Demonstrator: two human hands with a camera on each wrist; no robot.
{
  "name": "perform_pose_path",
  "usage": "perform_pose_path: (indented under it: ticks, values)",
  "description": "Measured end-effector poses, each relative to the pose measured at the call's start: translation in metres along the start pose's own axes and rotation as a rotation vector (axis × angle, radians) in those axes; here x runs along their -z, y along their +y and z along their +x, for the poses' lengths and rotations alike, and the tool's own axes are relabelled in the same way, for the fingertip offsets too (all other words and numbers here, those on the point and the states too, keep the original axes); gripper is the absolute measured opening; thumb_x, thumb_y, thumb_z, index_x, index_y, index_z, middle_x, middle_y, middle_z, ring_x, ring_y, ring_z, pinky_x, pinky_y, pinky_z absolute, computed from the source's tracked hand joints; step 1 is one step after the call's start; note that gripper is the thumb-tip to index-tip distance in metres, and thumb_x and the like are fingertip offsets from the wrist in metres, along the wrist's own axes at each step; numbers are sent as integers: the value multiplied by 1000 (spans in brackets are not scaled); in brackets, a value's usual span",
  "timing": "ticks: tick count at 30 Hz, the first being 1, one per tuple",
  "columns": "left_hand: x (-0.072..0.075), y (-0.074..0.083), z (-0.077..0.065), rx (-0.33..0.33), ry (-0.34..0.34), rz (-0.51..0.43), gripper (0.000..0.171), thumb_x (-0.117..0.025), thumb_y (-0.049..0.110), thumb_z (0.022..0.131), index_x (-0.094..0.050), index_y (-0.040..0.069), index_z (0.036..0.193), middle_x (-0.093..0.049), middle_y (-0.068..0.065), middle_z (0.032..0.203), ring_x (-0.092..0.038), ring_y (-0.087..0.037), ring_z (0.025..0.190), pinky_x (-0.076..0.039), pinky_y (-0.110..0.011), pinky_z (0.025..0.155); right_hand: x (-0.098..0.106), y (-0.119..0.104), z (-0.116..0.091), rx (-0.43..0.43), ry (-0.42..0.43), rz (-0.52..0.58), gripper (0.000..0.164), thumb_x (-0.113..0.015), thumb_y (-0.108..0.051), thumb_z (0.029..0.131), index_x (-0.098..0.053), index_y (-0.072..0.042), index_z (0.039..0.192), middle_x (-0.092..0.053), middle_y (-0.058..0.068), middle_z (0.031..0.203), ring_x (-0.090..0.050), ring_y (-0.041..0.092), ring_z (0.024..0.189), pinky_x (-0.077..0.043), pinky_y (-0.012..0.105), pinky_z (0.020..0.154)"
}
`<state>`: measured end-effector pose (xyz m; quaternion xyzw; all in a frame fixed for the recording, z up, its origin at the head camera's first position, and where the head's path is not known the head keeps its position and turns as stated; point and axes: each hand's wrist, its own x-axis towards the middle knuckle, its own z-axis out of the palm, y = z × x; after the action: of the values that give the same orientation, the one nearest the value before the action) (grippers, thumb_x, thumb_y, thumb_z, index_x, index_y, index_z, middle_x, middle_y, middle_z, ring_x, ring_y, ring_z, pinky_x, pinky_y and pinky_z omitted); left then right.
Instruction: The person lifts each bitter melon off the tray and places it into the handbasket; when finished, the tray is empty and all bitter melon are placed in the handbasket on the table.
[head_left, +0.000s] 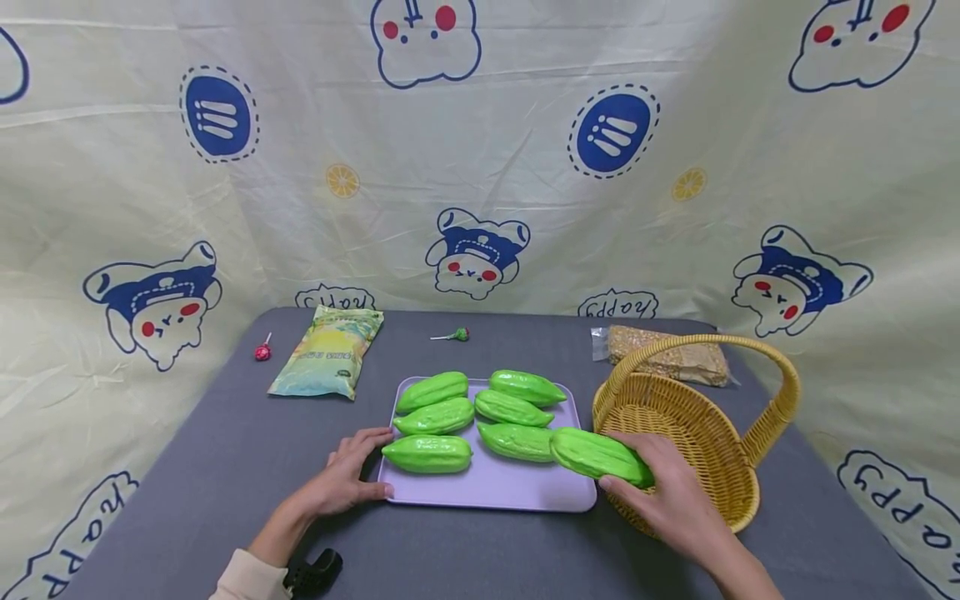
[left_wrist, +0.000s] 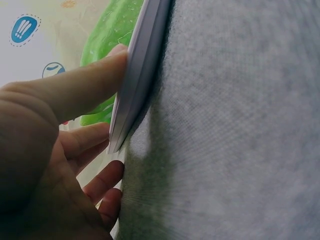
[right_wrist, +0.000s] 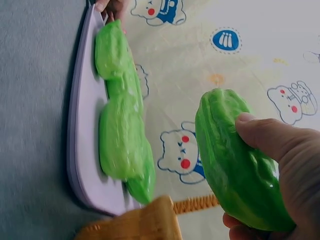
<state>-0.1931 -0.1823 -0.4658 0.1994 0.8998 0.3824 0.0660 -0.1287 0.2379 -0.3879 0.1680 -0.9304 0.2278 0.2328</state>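
Observation:
My right hand (head_left: 671, 492) holds a green ridged bitter melon (head_left: 600, 457) between thumb and fingers, above the tray's right edge beside the basket. In the right wrist view this melon (right_wrist: 235, 160) is tilted, with the thumb on its upper side. On the lilac tray (head_left: 495, 493) lie several more bitter melons (head_left: 427, 454) in two columns. My left hand (head_left: 341, 475) is at the tray's left edge, thumb and fingertips touching the rim. The left wrist view shows the thumb (left_wrist: 90, 82) stretched to the rim, with the lower fingers apart from it.
A yellow wicker basket (head_left: 675, 404) with a tall handle stands right of the tray. Behind it lies a clear pack of grains (head_left: 667, 352). Further back are a green-yellow bag (head_left: 330, 354), a red lollipop (head_left: 262, 352) and a green lollipop (head_left: 461, 334). A printed curtain (head_left: 480, 167) closes off the rear.

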Motion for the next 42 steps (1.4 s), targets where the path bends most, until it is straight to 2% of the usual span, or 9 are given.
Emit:
perform_pose_path:
  ticks: [6, 12, 18, 25, 33, 42]
  values:
    - [-1, 0, 0, 4, -2, 1, 75, -75, 36, 76, -44, 9, 139, -36, -12, 146, -30, -35, 127, -24, -42, 88, 13, 10, -5, -52, -3, -45, 51, -80, -28, 73, -62, -13, 119, -64, 4, 106, -50, 16, 96, -37, 33, 75]
    - [0, 0, 0, -3, -3, 2, 74, -75, 36, 77, -44, 9, 138, -36, -12, 146, -31, -35, 127, -25, -42, 88, 22, 23, -9, -76, 25, -79, 52, -81, -25, 71, -62, -10, 118, -64, 5, 102, -48, 16, 91, -35, 29, 71]
    - [-1, -1, -1, -11, -2, 5, 74, -75, 36, 77, -44, 8, 138, -36, -12, 146, -31, -36, 126, -25, -43, 88, 28, 37, -10, -132, -9, -97, 53, -78, -29, 75, -60, -10, 121, -63, 9, 103, -50, 22, 92, -36, 35, 68]
    - [-1, -1, -1, -10, 4, 3, 74, -75, 35, 77, -44, 8, 138, -36, -12, 146, -31, -35, 126, -25, -41, 88, 31, 53, -7, -122, -5, -98, 52, -78, -28, 76, -60, -5, 119, -63, 11, 100, -50, 22, 90, -35, 33, 69]
    - [-1, 1, -1, -11, 5, 3, 73, -75, 35, 77, -44, 8, 138, -37, -12, 146, -31, -35, 127, -25, -43, 89, 36, 65, 5, -160, -78, -115, 53, -74, -31, 80, -59, -3, 121, -62, 15, 101, -49, 23, 85, -32, 31, 65]
    - [0, 2, -1, -16, 4, 5, 73, -75, 35, 77, -44, 7, 138, -37, -12, 145, -32, -35, 126, -25, -42, 88, 43, 75, 17, -218, -185, -138, 55, -70, -37, 83, -56, -3, 124, -61, 19, 106, -50, 29, 90, -33, 34, 65]
